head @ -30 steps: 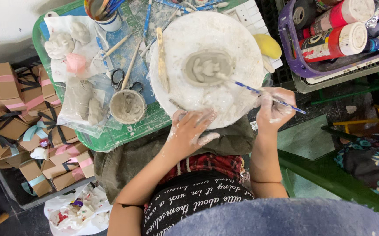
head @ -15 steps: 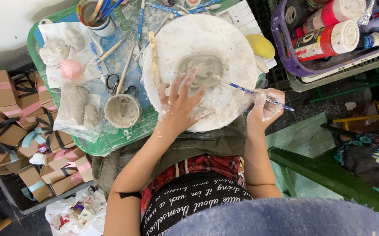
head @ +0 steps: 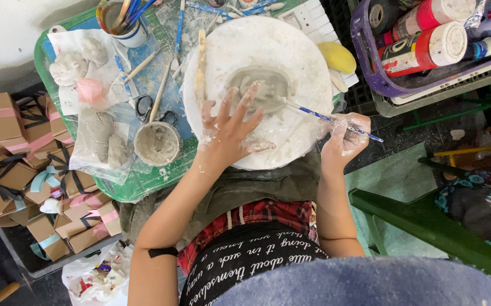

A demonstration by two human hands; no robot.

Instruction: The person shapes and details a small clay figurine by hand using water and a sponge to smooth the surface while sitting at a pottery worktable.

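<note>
Cluttered green tray (head: 143, 190) below me, with a white round board (head: 313, 51) on it, and in the board's middle lies the grey clay piece (head: 259, 85), a low oval with a raised rim. I judge it wet, soft and easily dented, fairly light but slippery; I would steady it from the outer rim or by the board, never press the thin wall. My left hand (head: 228, 133) lies spread flat on the board, fingers splayed, fingertips touching the near edge of the clay, grasping nothing. My right hand (head: 344, 133), smeared with slip, is closed around a thin blue-handled brush (head: 325, 117), whose tip meets the clay's right side. Left of the board stands a small cup of slip (head: 156, 144), with scissors (head: 143, 107) just beside it.
</note>
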